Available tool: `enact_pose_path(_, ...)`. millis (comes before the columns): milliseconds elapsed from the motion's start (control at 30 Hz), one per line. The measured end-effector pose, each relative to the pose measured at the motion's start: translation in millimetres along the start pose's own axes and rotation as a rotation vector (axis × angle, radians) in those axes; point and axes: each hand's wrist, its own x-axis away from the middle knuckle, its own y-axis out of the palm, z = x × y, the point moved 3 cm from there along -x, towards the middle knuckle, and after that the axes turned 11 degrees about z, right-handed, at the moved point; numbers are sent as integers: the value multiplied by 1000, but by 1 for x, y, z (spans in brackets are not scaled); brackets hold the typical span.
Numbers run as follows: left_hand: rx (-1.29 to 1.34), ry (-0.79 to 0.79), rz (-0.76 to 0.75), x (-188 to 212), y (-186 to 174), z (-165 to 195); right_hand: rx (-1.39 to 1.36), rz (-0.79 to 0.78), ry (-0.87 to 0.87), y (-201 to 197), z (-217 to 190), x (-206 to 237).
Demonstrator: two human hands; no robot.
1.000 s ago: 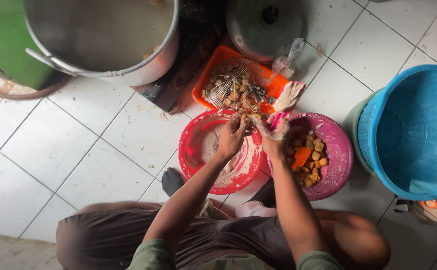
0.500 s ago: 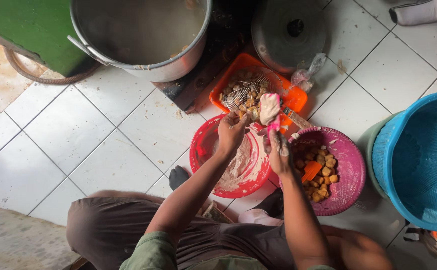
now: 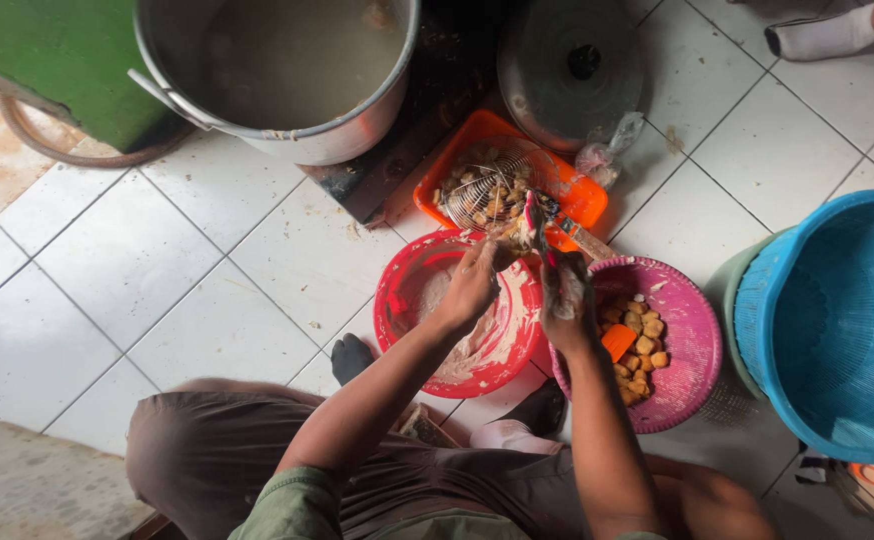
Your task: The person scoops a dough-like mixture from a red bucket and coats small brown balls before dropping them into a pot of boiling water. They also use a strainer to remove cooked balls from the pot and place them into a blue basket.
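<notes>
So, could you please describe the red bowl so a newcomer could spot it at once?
Start at the big metal pot on the tiled floor. Nearer the person, below the orange tray, sits the red bowl under the left hand. Unlike the pink basket beside it, it is smeared with pale paste.

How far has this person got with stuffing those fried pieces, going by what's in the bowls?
Some look done: a heap of pieces lies in the orange tray, on a wire skimmer. In hand: the left hand and right hand, both smeared with paste, work one piece above the red bowl. Left: a good pile of fried pieces waits in the pink basket, and paste remains in the red bowl.
</notes>
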Motion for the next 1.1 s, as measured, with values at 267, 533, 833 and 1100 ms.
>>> enact_pose_path(267, 155, -70, 130, -6, -56, -27, -81, -93, -199, -42, -29, -2)
enact_pose_path(533, -76, -43, 219, 26, -80, 11, -58, -143, -195, -62, -45, -2)
enact_pose_path(833, 138, -110, -121, 68, -59, 66, -66, -95, -116, -32, -70, 3)
enact_pose_path(1100, 90, -82, -49, 78, -41, 84, -12, -29, -172, -47, -90, 5)
